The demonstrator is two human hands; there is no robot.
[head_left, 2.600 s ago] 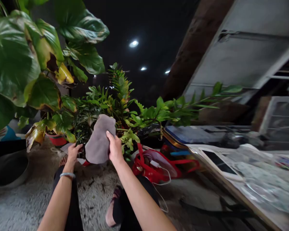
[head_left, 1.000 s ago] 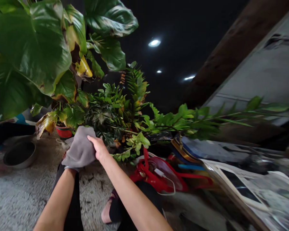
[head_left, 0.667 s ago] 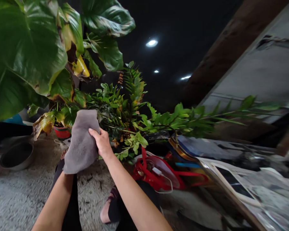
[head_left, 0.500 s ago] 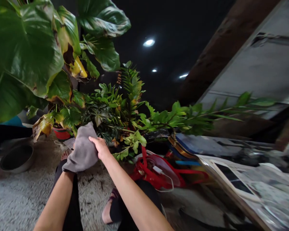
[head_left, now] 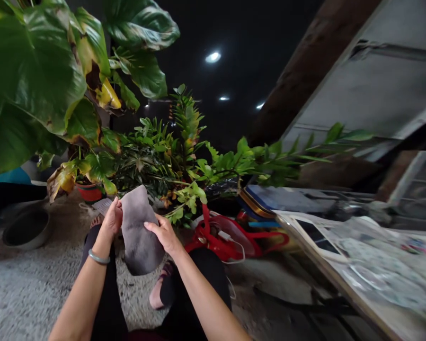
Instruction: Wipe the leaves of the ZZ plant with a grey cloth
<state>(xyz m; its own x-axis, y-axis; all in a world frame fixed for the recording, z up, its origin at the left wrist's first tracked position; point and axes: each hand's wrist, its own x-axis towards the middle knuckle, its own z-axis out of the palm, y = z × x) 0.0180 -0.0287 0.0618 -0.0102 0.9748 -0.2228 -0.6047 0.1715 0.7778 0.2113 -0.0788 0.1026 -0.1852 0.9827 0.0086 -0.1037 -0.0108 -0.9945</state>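
Observation:
A soft grey cloth hangs lengthwise between my two hands, above the floor and in front of my legs. My left hand pinches its upper left edge, and a pale bangle circles that wrist. On the right edge, my right hand grips the cloth with the thumb lying on its front face. The fingers behind the cloth are hidden.
Leafy potted plants spread ahead, one in a red pot. A grey basin sits at left on the floor. Right of my knee lies a red bag with a white cable, beside a cluttered table bearing a white tablet.
The cloth, earlier draped over my left hand, now hangs flat and extended. My left hand has come into view at its left edge. The view has shifted slightly right.

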